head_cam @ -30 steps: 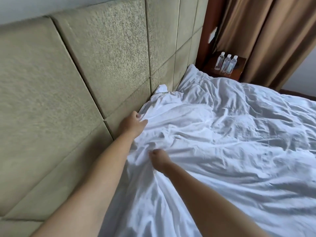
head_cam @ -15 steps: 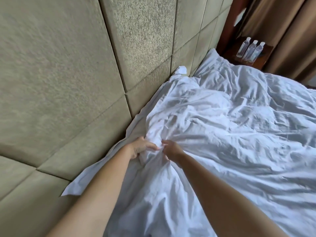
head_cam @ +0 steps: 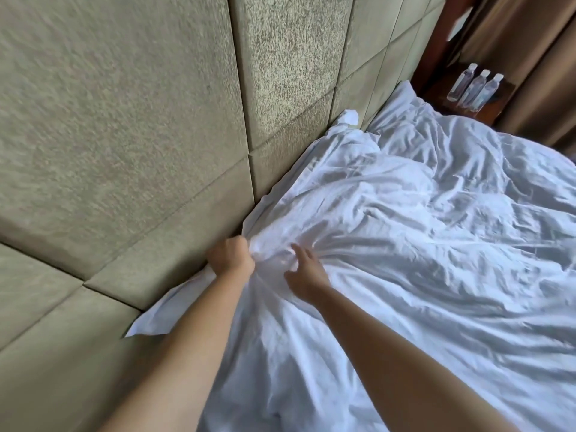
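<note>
Hands are working close to the headboard (head_cam: pixel 124 151). The left hand (head_cam: pixel 232 257) is clenching into a fist right at the headboard's foot, gripping a bunched fold of the white sheet (head_cam: pixel 405 244). The right hand (head_cam: pixel 307 272) is lying just beside that fist, on the side away from the headboard, its fingers loosely spread and touching the gathered cloth without pinching it. Creases are fanning out from the fist across the sheet, which is lying along the headboard. Farther along the headboard, three bottles (head_cam: pixel 475 88) are standing on a nightstand (head_cam: pixel 442 92), and a curtain (head_cam: pixel 530 57) is hanging beyond.
</note>
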A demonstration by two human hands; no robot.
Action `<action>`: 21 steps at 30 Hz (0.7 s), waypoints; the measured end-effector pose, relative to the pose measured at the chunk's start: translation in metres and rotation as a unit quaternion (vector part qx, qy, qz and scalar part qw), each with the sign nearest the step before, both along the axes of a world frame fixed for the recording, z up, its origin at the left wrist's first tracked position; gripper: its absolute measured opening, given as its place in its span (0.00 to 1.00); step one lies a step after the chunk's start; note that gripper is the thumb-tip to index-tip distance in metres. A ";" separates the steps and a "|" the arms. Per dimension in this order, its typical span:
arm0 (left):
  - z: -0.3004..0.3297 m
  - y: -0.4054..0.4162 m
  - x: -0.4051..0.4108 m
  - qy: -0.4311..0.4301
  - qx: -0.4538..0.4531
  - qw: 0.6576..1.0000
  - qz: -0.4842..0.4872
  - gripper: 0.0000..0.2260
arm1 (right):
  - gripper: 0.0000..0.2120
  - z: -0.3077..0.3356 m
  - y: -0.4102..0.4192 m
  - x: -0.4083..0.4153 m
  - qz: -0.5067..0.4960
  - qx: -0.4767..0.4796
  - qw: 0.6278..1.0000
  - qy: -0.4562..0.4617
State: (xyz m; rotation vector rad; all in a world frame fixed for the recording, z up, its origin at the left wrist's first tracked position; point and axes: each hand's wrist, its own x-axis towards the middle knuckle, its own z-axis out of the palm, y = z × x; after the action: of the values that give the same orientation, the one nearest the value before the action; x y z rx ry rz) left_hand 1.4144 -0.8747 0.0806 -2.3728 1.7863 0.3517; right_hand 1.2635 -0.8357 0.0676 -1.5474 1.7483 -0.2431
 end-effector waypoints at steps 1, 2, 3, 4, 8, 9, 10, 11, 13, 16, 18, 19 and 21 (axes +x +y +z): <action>-0.012 0.004 -0.002 -0.008 -0.012 1.000 0.007 0.15 | 0.33 -0.003 0.008 0.002 0.049 -0.003 0.998 0.034; -0.023 0.008 -0.003 -0.010 -0.015 1.000 0.009 0.16 | 0.35 -0.006 0.016 0.004 0.087 -0.008 0.994 0.068; -0.032 0.010 -0.002 -0.010 -0.011 1.000 0.014 0.18 | 0.36 -0.012 0.025 0.005 0.110 -0.016 0.989 0.100; -0.039 0.012 0.000 -0.009 -0.003 1.000 0.025 0.19 | 0.37 -0.019 0.034 0.004 0.123 -0.029 0.984 0.127; -0.045 0.021 0.007 -0.045 -0.011 0.998 0.042 0.17 | 0.36 -0.036 0.061 -0.001 0.175 0.022 0.971 0.164; -0.043 0.028 0.005 -0.073 -0.031 0.997 0.018 0.15 | 0.36 -0.035 0.064 -0.003 0.174 0.026 0.972 0.158; -0.039 0.034 0.001 -0.105 -0.056 0.993 -0.011 0.15 | 0.36 -0.031 0.066 -0.004 0.164 0.019 0.975 0.150; -0.036 0.043 -0.003 -0.139 -0.081 0.986 -0.041 0.17 | 0.36 -0.025 0.070 -0.007 0.147 0.005 0.979 0.143; -0.024 0.064 -0.009 -0.195 -0.096 0.973 -0.077 0.26 | 0.35 -0.010 0.080 -0.015 0.122 -0.024 0.983 0.134; -0.006 0.099 -0.016 -0.204 -0.082 0.971 -0.097 0.31 | 0.34 0.012 0.102 -0.031 0.114 -0.043 0.982 0.141; 0.009 0.123 -0.022 -0.190 -0.082 0.972 -0.108 0.31 | 0.34 0.030 0.121 -0.041 0.111 -0.057 0.982 0.141; 0.017 0.136 -0.026 -0.179 -0.083 0.974 -0.109 0.30 | 0.34 0.038 0.130 -0.045 0.110 -0.065 0.982 0.138; 0.034 0.169 -0.034 -0.161 -0.086 0.977 -0.111 0.30 | 0.33 0.054 0.156 -0.053 0.111 -0.084 0.982 0.126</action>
State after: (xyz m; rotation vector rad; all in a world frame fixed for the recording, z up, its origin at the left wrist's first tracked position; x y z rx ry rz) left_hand 1.3806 -0.7057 0.1148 -2.1458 1.9585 -0.2128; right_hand 1.2103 -0.6797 0.1219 -1.9524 1.7618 -0.0868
